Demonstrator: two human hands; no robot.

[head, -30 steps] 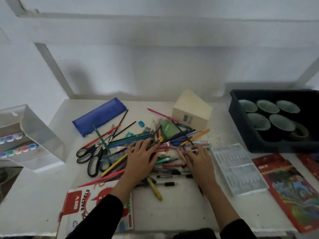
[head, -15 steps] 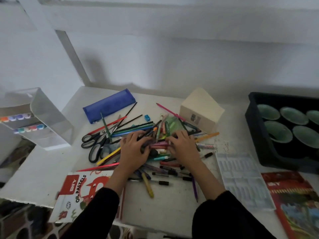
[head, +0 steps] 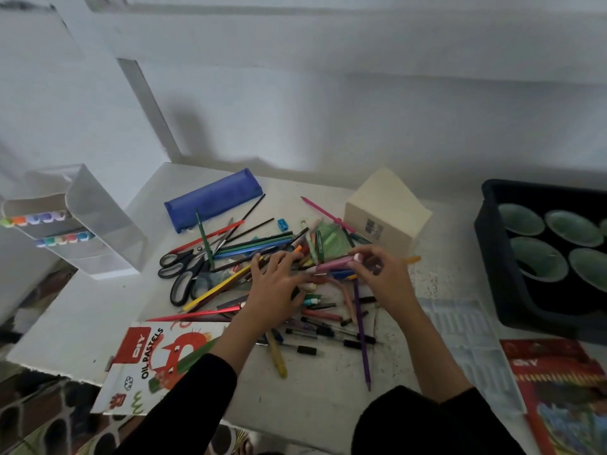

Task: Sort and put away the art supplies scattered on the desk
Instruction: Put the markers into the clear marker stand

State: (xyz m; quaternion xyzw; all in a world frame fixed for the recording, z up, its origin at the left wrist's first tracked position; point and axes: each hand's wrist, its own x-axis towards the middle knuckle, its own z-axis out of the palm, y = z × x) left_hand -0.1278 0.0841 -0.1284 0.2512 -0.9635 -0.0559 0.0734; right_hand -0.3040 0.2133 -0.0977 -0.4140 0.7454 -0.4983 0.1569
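Note:
A heap of coloured pencils, pens and markers (head: 262, 244) covers the middle of the white desk (head: 82, 323). My left hand (head: 276, 290) lies flat on the heap with its fingers spread. My right hand (head: 382, 277) is raised a little above the pile and pinches a pink marker (head: 331, 266) that points left. Two pairs of black scissors (head: 184, 270) lie at the heap's left edge. A purple pencil (head: 361, 333) and a yellow crayon (head: 277, 356) lie nearer to me.
A blue pencil case (head: 213, 198) lies at the back, a cream box (head: 387, 211) behind the heap. Left stands a clear marker organiser (head: 98, 224). Right: a black bin of green cups (head: 492, 257), a clear plastic tray (head: 466, 349), a red pencil box (head: 558, 389). An oil pastels box (head: 147, 362) overhangs the front edge.
My right hand has lifted off the pile and now pinches a pink marker. The left hand stays pressed on the heap. The camera has swung to the left.

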